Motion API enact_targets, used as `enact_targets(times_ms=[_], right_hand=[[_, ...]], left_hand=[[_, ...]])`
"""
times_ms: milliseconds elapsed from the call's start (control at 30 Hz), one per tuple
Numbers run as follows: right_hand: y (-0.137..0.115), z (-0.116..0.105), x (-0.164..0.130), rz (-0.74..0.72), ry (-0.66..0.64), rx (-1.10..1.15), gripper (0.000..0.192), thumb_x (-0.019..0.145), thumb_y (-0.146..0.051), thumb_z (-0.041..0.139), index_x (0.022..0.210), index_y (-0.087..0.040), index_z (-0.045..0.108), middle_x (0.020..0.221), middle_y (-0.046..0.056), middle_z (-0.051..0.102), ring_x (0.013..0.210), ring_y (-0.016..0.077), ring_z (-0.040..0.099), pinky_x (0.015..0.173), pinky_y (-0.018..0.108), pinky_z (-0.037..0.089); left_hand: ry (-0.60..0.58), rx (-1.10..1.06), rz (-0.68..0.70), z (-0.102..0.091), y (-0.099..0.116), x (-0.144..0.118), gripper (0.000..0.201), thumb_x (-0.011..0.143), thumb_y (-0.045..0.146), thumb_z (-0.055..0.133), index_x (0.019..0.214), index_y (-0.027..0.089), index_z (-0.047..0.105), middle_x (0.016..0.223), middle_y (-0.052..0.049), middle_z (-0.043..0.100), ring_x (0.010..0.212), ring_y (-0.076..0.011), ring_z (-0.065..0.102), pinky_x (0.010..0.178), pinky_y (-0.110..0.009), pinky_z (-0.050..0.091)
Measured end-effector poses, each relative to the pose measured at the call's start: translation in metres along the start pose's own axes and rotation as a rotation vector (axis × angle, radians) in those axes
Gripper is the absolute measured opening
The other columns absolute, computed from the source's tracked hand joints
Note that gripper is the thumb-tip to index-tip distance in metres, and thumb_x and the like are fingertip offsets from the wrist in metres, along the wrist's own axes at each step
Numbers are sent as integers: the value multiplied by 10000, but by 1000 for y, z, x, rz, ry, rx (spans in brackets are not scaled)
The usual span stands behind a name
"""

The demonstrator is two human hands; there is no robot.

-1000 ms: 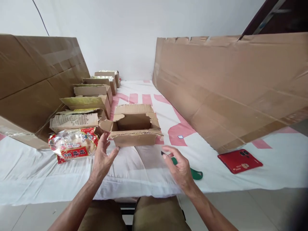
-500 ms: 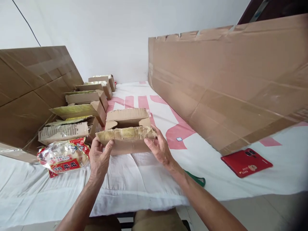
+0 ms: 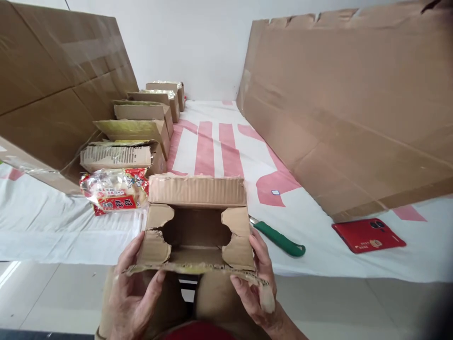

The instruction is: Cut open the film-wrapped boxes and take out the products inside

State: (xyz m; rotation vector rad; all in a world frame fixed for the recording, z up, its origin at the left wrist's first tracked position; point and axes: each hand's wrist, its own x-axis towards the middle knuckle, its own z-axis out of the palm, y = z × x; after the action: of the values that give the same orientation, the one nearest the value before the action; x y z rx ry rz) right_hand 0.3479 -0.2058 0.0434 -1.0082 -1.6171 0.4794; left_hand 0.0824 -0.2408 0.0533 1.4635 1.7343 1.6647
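Note:
Between my two hands is a small open cardboard box [image 3: 198, 192], tilted so that its hollow inside faces me. Its top flaps are folded outward and have ragged, torn edges. My left hand [image 3: 136, 288] grips the box at its left end, thumb on the near flap. At the right end, my right hand [image 3: 260, 288] holds it the same way, beside a loose strip of clear tape. Just right of the box lies a knife with a green handle [image 3: 281, 239]; part of its blade is hidden behind the box. A red and clear snack bag [image 3: 116, 191] lies to the left.
Several small cardboard boxes [image 3: 139, 112] stand in a row at the left. Large cardboard panels rise on the left [image 3: 63, 71] and right [image 3: 339, 104]. A red phone [image 3: 368, 235] lies on the white and pink cloth [image 3: 226, 141] by the right panel.
The box has come nearer to me, over the table's front edge, and tipped so its inside shows. The knife, earlier mostly behind my right arm, is now in view. My view has tilted down.

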Motion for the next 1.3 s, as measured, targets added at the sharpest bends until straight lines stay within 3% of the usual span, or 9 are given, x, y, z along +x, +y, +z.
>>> enact_targets(times_ms=[133,267,533,667,767,867,967,1100,1300], right_hand=[[0,0,-4,45,23,23,666,1001,-422,648,1598,-234,420,1667,174,402,1560,342,395,1234,532,416],[-1,-3,-9,60,80,60,620,1002,-477,632,1551,-230,485,1627,174,466,1513,348,466,1172,512,483],[0,16,-17,200,253,109,504,996,-353,598,1483,-226,568,1618,146,488,1489,359,472,1153,509,465],[-25,38,-5,141,34,146,559,1019,-292,567,1567,-273,456,1677,137,406,1496,342,483,1116,467,533],[-51,68,9,55,-119,205,612,1038,-284,525,1623,-291,345,1721,140,305,1546,357,411,1170,519,501],[-67,106,25,-24,-232,233,668,1016,-324,567,1630,-274,310,1697,153,329,1555,369,387,1221,561,442],[-63,143,32,-21,-317,243,724,985,-268,602,1638,-277,289,1667,149,388,1530,341,429,1228,536,445],[-39,170,19,-3,-328,218,835,934,-146,594,1671,-279,224,1659,145,423,1519,322,453,1229,522,454],[-21,181,2,90,-398,201,893,849,-106,633,1655,-219,265,1664,172,418,1538,327,432,1269,532,403]], left_hand=[[6,-169,-15,9,-5,-6,673,853,239,805,1483,240,566,1524,-151,580,1404,-308,578,1182,-490,488],[30,-161,61,15,-1,-6,644,848,189,804,1452,265,595,1495,-138,586,1397,-298,564,1203,-500,455],[81,-197,23,24,9,-4,553,927,255,723,1460,272,577,1465,-148,594,1369,-305,587,1163,-496,499],[237,-241,-59,1,19,9,597,886,308,757,1457,275,586,1463,-123,630,1338,-326,622,1149,-515,521],[509,-148,-104,-30,29,28,678,804,321,794,1450,268,596,1399,-80,683,1302,-348,643,1191,-578,476],[719,-55,-71,-60,24,51,700,778,282,756,1451,260,565,1402,-51,672,1351,-348,602,1253,-617,386],[742,-56,-44,-78,-6,71,717,775,286,755,1449,216,520,1412,-82,647,1380,-341,573,1274,-588,342],[707,-27,-249,-83,-45,83,702,814,403,706,1431,131,513,1341,-128,635,1326,-334,568,1244,-565,351],[742,-27,-208,-79,-46,99,707,749,383,697,1386,127,529,1323,-116,629,1289,-314,574,1208,-515,403]])
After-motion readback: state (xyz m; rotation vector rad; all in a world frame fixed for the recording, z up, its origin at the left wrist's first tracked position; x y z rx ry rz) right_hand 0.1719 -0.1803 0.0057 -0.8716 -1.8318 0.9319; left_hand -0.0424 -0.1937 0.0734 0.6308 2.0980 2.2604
